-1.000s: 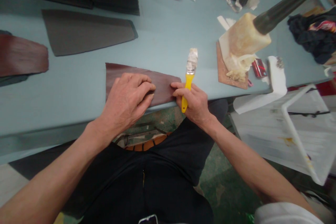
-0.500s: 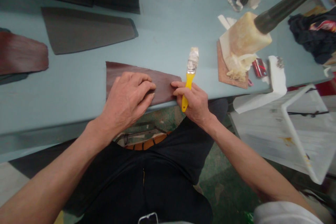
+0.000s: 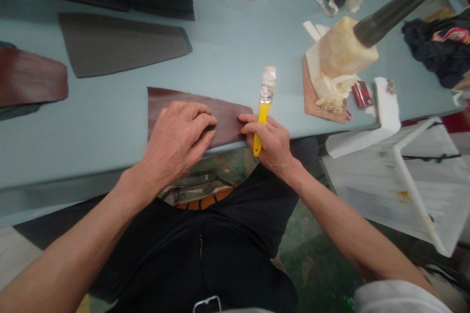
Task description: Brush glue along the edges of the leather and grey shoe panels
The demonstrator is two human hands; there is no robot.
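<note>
Maroon piece (image 3: pixel 229 122) lies flat at the near edge of the desk (image 3: pixel 110 122); left hand (image 3: pixel 179 132) rests across it, thumb and fingers slightly apart. Right hand (image 3: pixel 270 142) is closed round 1 yellow brush (image 3: pixel 264 112), fingertips at the piece's narrow end. Risks, judged: a tipped wrist could smear white residue; light pressure could let the piece slide off. Desk pale blue, grey panel (image 3: pixel 125 46) beyond; green floor (image 3: pixel 304 254) below.

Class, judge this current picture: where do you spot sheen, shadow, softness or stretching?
Head view: a pale sheen on the far-left maroon piece; head view: floor dimmer than the table; head view: slight softness overall, though the brush reads clearly; head view: the left forearm looks stretched towards the corner, perhaps by a wide lens.
</note>
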